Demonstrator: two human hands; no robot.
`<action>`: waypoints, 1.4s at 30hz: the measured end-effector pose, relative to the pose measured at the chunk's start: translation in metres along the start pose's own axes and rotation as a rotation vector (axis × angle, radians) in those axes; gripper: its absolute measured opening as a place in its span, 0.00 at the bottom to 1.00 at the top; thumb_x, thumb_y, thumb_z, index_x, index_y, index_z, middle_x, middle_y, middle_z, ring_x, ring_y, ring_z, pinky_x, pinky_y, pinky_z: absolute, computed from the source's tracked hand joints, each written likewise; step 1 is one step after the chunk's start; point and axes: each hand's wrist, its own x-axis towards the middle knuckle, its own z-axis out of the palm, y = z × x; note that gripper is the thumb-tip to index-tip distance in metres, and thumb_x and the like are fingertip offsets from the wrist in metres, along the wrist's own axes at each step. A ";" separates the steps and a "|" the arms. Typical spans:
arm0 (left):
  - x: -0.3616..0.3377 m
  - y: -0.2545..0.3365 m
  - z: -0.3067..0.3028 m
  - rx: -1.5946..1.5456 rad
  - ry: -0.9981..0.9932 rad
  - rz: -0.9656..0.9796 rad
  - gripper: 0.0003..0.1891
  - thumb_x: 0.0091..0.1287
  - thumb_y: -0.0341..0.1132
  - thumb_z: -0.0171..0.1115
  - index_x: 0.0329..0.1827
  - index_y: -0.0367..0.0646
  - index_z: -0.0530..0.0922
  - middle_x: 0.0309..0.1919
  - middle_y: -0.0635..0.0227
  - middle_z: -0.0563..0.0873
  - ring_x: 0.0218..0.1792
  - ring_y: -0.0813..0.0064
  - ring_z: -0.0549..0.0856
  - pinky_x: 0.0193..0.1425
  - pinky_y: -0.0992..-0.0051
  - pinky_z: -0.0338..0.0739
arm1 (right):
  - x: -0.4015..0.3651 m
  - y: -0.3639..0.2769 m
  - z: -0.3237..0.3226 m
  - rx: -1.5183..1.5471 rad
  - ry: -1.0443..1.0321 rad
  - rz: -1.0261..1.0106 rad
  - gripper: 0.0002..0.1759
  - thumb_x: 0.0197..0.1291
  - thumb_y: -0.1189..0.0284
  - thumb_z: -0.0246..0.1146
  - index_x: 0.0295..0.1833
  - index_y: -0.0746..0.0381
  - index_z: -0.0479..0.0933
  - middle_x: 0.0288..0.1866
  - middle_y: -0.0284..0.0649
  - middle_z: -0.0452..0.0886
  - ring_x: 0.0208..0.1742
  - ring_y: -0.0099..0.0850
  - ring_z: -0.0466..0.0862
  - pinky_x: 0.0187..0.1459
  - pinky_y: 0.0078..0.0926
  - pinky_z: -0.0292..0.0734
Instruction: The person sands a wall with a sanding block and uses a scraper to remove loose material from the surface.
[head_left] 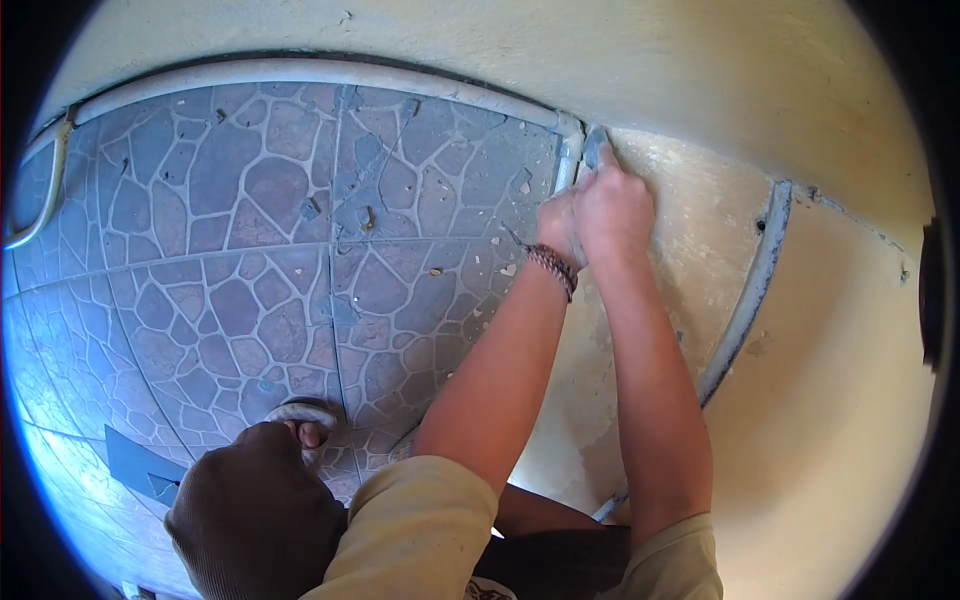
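Near the corner where the tiled floor (230, 190) meets the peeling yellow wall (700, 200), both hands are together. My left hand (558, 215), with a braided bracelet (553, 268) at the wrist, is pressed against the other hand, its fingers mostly hidden. My right hand (615, 212) is closed on a small grey piece (595, 145), with a finger stretched along it. That piece touches the wall beside the end of a white pipe (568, 160). Whether my left hand grips anything is hidden.
A long white pipe (300, 72) runs along the floor's far edge. Another pipe (748, 290) crosses the wall at right. Small debris (366, 217) dots the tiles. A dark grey sheet (140, 462) lies at lower left. A foot in a sandal (305, 415) shows below a brown-clad knee (260, 510).
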 end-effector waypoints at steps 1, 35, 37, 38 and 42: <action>-0.009 0.015 -0.003 -0.040 -0.019 -0.072 0.19 0.72 0.47 0.46 0.46 0.43 0.79 0.40 0.56 0.86 0.44 0.59 0.84 0.48 0.64 0.78 | -0.001 0.000 -0.003 0.004 -0.013 0.013 0.21 0.55 0.71 0.62 0.55 0.65 0.79 0.29 0.57 0.82 0.30 0.51 0.85 0.38 0.45 0.81; -0.084 0.098 0.022 -0.394 0.360 0.159 0.20 0.67 0.24 0.53 0.63 0.33 0.71 0.66 0.45 0.70 0.67 0.49 0.70 0.70 0.63 0.64 | -0.073 0.049 -0.083 0.183 0.052 0.070 0.14 0.56 0.71 0.63 0.49 0.62 0.82 0.38 0.54 0.83 0.40 0.50 0.84 0.45 0.40 0.79; -0.085 0.104 0.026 -0.406 0.353 0.172 0.23 0.65 0.24 0.54 0.65 0.33 0.68 0.67 0.43 0.68 0.67 0.48 0.69 0.71 0.63 0.63 | -0.053 0.039 -0.100 0.155 0.025 0.080 0.15 0.55 0.69 0.63 0.47 0.61 0.83 0.35 0.54 0.83 0.39 0.50 0.84 0.45 0.40 0.79; -0.085 0.107 0.027 -0.411 0.350 0.180 0.25 0.64 0.25 0.55 0.67 0.33 0.67 0.67 0.42 0.67 0.68 0.47 0.68 0.71 0.63 0.63 | -0.044 0.038 -0.101 0.095 0.030 0.026 0.13 0.54 0.69 0.62 0.43 0.62 0.84 0.33 0.53 0.83 0.37 0.51 0.84 0.45 0.42 0.78; -0.059 0.092 0.031 -0.283 0.475 0.124 0.34 0.56 0.26 0.61 0.69 0.33 0.62 0.62 0.41 0.71 0.65 0.45 0.70 0.70 0.62 0.64 | -0.010 0.029 -0.068 0.004 -0.064 -0.017 0.10 0.52 0.69 0.63 0.36 0.63 0.84 0.32 0.53 0.83 0.36 0.51 0.84 0.44 0.43 0.79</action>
